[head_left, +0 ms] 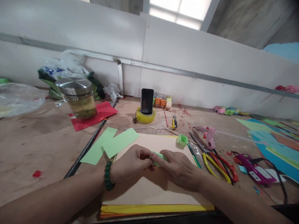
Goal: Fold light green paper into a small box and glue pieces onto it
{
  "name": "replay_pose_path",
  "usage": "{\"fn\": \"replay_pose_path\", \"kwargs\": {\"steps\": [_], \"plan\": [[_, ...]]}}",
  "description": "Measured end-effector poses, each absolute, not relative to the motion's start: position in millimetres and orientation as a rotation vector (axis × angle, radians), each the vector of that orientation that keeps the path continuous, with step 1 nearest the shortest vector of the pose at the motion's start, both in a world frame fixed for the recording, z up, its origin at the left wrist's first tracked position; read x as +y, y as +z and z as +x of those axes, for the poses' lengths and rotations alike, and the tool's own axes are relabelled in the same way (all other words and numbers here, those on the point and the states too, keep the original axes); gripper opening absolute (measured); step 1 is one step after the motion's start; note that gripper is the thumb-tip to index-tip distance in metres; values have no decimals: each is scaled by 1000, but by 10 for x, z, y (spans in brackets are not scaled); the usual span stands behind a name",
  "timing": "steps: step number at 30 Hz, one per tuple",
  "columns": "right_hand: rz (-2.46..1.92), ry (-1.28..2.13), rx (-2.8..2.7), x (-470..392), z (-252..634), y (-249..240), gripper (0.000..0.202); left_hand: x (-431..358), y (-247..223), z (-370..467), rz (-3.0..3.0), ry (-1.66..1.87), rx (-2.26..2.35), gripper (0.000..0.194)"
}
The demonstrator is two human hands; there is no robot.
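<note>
A small piece of light green paper point(159, 157) is pinched between my two hands, above a stack of cream and yellow sheets point(151, 189). My left hand point(133, 160), with a green bead bracelet at the wrist, has its fingertips closed at the paper's left end. The fingers of my right hand point(176, 165) are bent over the paper and partly cover it. On the stack's back right corner sits a small open green paper box point(182, 140). Two light green strips point(121, 142) lie overlapped by the stack's back left corner.
A glass mug point(80, 101) stands on red paper at the left. Behind the stack, a phone point(147, 101) leans on a yellow tape roll point(146, 117). To the right are a pink glue gun point(207, 135), yellow-handled scissors point(216, 168), pliers and a purple power strip point(255, 169).
</note>
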State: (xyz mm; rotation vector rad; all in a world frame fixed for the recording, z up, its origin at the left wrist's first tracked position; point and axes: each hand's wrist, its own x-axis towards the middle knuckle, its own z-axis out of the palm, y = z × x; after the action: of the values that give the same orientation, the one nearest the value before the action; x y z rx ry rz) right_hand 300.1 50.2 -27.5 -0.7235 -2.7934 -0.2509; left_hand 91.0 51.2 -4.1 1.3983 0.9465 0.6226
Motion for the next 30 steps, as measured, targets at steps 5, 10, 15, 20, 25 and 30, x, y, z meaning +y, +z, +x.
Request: {"fn": "replay_pose_path", "kwargs": {"steps": [5,10,15,20,25,30], "plan": [[-713,163,-2592,521,3046,-270,70,475,-17,932,1415,680,991,17],[-1170,485,-2472,505,2975,-231,37,414,-41,976,1383,677,1015,15],[-1427,652,-2454,515,2901,-211,12,396,-54,997,1352,630,995,16],[-1386,710,-2464,551,2920,-241,20,467,-73,956,1305,583,955,26],[-1306,759,-2483,554,2918,-228,23,509,-103,927,1258,526,961,32],[-1235,799,-2504,533,2911,-170,12,487,-56,919,1245,462,976,31]]}}
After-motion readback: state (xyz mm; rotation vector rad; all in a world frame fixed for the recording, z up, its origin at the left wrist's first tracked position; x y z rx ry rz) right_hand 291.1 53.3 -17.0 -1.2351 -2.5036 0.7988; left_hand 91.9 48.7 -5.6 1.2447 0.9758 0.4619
